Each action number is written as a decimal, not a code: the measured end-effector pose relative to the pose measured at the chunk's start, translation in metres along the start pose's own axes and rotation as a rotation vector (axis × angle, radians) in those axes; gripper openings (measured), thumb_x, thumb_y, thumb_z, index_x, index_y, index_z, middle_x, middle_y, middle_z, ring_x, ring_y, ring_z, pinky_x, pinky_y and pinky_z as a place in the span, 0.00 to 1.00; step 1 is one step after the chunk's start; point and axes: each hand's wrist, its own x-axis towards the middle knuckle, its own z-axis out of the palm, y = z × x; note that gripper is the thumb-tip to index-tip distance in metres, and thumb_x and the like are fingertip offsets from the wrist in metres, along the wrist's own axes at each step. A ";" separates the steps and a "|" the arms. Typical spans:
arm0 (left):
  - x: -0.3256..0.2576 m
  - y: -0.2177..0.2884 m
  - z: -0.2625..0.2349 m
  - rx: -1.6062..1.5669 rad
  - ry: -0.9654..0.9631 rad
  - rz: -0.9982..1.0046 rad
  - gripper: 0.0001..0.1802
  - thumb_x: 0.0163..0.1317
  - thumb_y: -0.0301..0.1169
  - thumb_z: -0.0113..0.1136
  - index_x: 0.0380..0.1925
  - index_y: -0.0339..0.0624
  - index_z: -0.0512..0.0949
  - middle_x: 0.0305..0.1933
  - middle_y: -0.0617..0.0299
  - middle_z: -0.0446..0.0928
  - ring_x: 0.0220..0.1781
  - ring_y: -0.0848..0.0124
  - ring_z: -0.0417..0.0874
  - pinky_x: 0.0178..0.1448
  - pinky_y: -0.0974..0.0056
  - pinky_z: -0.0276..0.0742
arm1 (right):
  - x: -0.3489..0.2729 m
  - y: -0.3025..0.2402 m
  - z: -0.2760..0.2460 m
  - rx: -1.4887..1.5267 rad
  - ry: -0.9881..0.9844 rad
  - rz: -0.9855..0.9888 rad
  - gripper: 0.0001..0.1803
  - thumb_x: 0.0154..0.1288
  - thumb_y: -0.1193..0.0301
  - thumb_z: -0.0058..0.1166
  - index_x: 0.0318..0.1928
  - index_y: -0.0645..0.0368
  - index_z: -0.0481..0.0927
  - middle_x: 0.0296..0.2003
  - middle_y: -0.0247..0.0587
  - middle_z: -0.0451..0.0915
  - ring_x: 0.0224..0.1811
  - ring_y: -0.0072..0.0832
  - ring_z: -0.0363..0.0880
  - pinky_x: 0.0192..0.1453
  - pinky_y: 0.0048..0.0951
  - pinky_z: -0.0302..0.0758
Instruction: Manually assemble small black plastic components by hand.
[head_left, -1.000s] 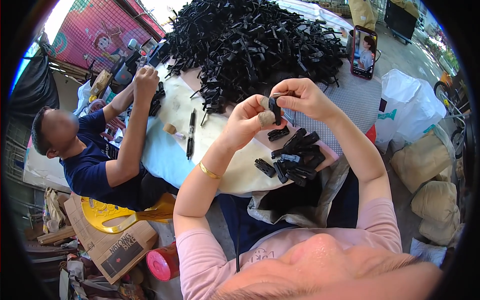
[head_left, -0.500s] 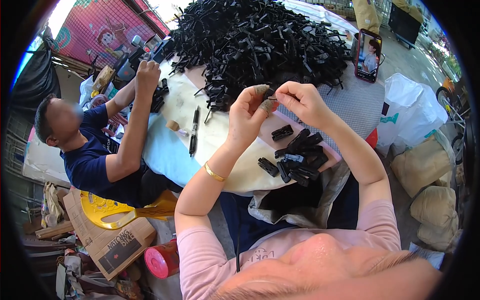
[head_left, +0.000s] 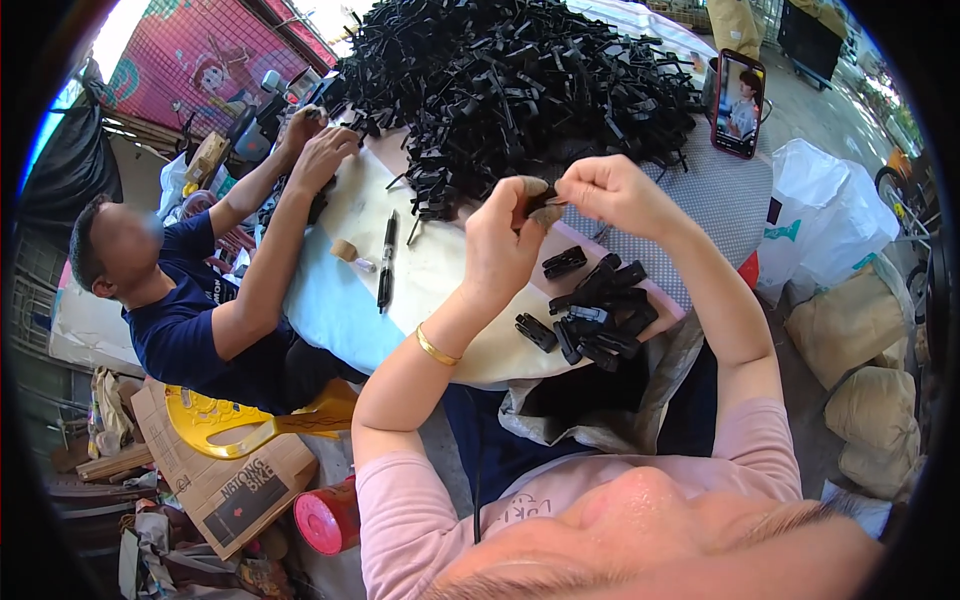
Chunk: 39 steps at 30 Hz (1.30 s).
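Two hands on one small black plastic piece (head_left: 541, 203), held above table edge (head_left: 420, 330), just near side of big black parts heap (head_left: 510, 80). Left hand (head_left: 500, 245) pinches it closed-fingered; right hand (head_left: 610, 195) grips other end. Judgement: keep piece square, press evenly. Small finished pile (head_left: 595, 315) lies below hands. Marker pen (head_left: 386, 260) left of heap. Co-worker's hands (head_left: 315, 150) at heap's left edge, apart. Phone (head_left: 738, 103) right of heap.

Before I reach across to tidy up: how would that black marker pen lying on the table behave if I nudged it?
The black marker pen looks round-bodied and lies flat on the pale table, so it would probably roll sideways. It seems rigid and light, likely sliding easily. Its cap appears on, so smearing seems unlikely.
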 end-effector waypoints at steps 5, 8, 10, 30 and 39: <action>-0.009 0.002 -0.006 0.193 -0.419 -0.152 0.24 0.48 0.26 0.63 0.45 0.39 0.66 0.35 0.51 0.78 0.33 0.62 0.80 0.40 0.64 0.74 | -0.002 -0.009 -0.024 -0.255 0.267 0.002 0.09 0.56 0.70 0.54 0.31 0.64 0.77 0.17 0.29 0.72 0.19 0.13 0.67 0.24 0.19 0.65; -0.008 0.011 -0.005 0.094 -0.524 -0.106 0.19 0.49 0.30 0.62 0.41 0.38 0.71 0.32 0.51 0.78 0.32 0.59 0.80 0.38 0.63 0.75 | 0.000 0.006 -0.029 -0.789 0.297 -0.020 0.18 0.45 0.78 0.48 0.41 0.57 0.78 0.23 0.46 0.77 0.23 0.32 0.77 0.31 0.30 0.73; -0.005 0.021 -0.006 0.049 -0.606 -0.191 0.18 0.49 0.32 0.62 0.41 0.37 0.72 0.33 0.51 0.78 0.32 0.61 0.80 0.38 0.64 0.75 | 0.002 0.014 -0.024 -0.952 0.280 -0.067 0.19 0.46 0.77 0.46 0.42 0.55 0.78 0.26 0.50 0.78 0.29 0.39 0.78 0.36 0.35 0.74; 0.005 -0.007 -0.005 -0.577 -0.091 -0.168 0.41 0.52 0.18 0.58 0.63 0.35 0.46 0.58 0.52 0.63 0.57 0.67 0.68 0.59 0.66 0.67 | 0.001 0.008 0.029 -0.138 0.229 -0.255 0.08 0.51 0.79 0.55 0.35 0.68 0.77 0.23 0.36 0.78 0.23 0.14 0.72 0.28 0.17 0.70; 0.008 -0.004 -0.014 -0.596 -0.143 -0.246 0.33 0.55 0.18 0.55 0.60 0.35 0.54 0.57 0.52 0.65 0.51 0.70 0.73 0.53 0.69 0.71 | -0.001 0.002 0.034 -0.175 0.242 -0.330 0.10 0.51 0.74 0.58 0.33 0.66 0.77 0.22 0.40 0.79 0.22 0.20 0.75 0.27 0.21 0.71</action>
